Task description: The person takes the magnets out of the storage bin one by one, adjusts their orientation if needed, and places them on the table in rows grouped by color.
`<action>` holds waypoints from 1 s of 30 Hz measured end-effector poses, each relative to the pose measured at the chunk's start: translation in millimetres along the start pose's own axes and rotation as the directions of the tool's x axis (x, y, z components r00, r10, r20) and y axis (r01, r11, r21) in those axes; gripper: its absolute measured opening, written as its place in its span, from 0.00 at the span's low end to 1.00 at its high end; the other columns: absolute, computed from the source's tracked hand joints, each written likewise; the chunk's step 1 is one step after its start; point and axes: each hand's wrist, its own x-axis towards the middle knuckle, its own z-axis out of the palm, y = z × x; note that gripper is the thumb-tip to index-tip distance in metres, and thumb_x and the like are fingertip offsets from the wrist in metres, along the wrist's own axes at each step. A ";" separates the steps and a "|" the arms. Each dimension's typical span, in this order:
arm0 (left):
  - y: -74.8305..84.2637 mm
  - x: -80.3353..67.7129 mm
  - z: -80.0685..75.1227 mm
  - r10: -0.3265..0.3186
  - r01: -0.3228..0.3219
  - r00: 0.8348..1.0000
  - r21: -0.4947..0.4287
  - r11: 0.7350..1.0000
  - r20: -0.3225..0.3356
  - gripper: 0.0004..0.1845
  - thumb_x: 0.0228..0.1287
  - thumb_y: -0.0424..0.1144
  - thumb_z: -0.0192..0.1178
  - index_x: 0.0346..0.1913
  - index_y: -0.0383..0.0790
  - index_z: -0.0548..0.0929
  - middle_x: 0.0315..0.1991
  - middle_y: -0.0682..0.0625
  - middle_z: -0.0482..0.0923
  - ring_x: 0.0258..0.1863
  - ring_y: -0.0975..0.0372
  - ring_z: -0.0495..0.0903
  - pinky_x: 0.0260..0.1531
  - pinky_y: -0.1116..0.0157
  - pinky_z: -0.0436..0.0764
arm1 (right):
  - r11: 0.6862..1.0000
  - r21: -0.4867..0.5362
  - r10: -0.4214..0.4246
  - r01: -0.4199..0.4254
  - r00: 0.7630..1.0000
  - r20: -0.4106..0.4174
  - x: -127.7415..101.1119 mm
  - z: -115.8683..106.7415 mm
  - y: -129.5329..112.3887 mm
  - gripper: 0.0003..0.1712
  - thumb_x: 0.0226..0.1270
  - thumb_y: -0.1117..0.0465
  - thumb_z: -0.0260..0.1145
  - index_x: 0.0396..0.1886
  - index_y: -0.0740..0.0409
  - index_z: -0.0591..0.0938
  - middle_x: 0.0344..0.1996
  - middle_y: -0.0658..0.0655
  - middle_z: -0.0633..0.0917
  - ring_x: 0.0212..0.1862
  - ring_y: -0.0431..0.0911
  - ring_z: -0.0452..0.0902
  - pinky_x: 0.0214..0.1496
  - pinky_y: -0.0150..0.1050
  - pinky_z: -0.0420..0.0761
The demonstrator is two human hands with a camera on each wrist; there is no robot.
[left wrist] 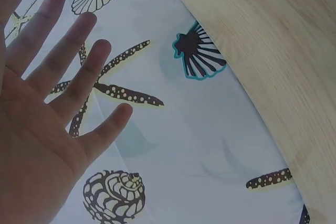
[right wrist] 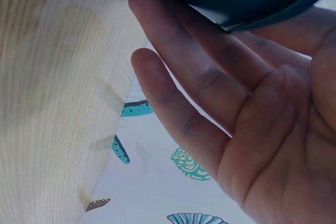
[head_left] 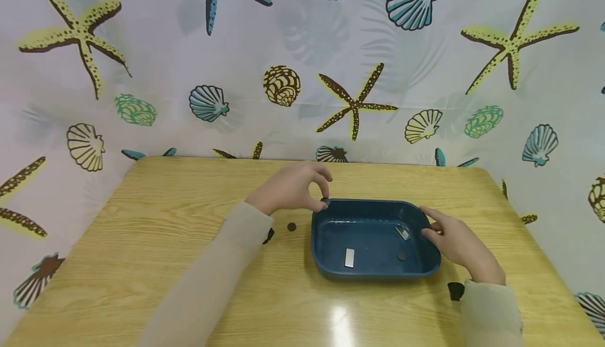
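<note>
A dark blue tray (head_left: 373, 275) with rounded corners sits on the table. My left hand (head_left: 295, 187) is over its back left corner, pinching a small dark disc (head_left: 325, 200) between thumb and forefinger. The other fingers of that hand are spread in the left wrist view. My right hand (head_left: 456, 242) grips the tray's right rim, thumb on the inner side and fingers outside. Inside the tray lie a whitish rectangular piece (head_left: 349, 258), a small shiny rectangular piece (head_left: 403, 232) and a dark disc (head_left: 401, 255). Another dark disc (head_left: 291, 227) rests on the table left of the tray.
The light wooden table (head_left: 165, 221) extends on both sides of the tray. Behind and beside it hangs a white cloth (head_left: 264, 37) printed with starfish and shells. A black piece (head_left: 456, 291) shows at the right wrist.
</note>
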 end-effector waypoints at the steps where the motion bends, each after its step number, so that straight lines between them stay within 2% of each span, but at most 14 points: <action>1: -1.5 -1.5 -0.1 -0.001 0.001 1.000 0.002 1.000 -0.003 0.05 0.59 0.46 0.75 0.35 0.52 0.91 0.64 0.51 0.80 0.67 0.52 0.78 0.66 0.53 0.78 | 1.000 0.001 0.000 0.000 1.000 0.000 -0.4 0.1 0.2 0.36 0.81 0.59 0.58 0.82 0.59 0.59 0.62 0.76 0.81 0.62 0.67 0.81 0.58 0.62 0.82; 8: -12.9 -15.4 -2.2 -0.015 0.016 0.999 0.022 1.000 -0.045 0.04 0.58 0.45 0.75 0.34 0.52 0.91 0.63 0.50 0.82 0.67 0.50 0.78 0.66 0.51 0.78 | 1.000 -0.003 0.002 -0.002 1.000 -0.004 -1.3 -0.1 0.7 0.35 0.81 0.58 0.58 0.82 0.59 0.59 0.62 0.76 0.81 0.61 0.67 0.81 0.58 0.62 0.82; 18: -37.7 -38.5 0.7 -0.114 0.116 0.991 0.022 0.993 -0.070 0.04 0.57 0.47 0.75 0.32 0.54 0.91 0.62 0.51 0.82 0.66 0.49 0.78 0.65 0.47 0.77 | 1.000 -0.006 -0.004 0.004 1.000 -0.003 -0.6 -0.6 1.1 0.35 0.81 0.59 0.58 0.82 0.59 0.59 0.61 0.75 0.81 0.60 0.67 0.82 0.58 0.62 0.82; 30: -54.7 -57.9 6.4 -0.187 0.191 0.981 0.076 0.979 -0.056 0.04 0.57 0.46 0.75 0.31 0.53 0.91 0.62 0.49 0.82 0.66 0.47 0.78 0.66 0.45 0.76 | 1.000 -0.008 0.003 -0.003 1.000 -0.009 -1.2 -0.3 2.4 0.36 0.81 0.58 0.58 0.82 0.59 0.59 0.61 0.75 0.81 0.60 0.66 0.82 0.58 0.62 0.82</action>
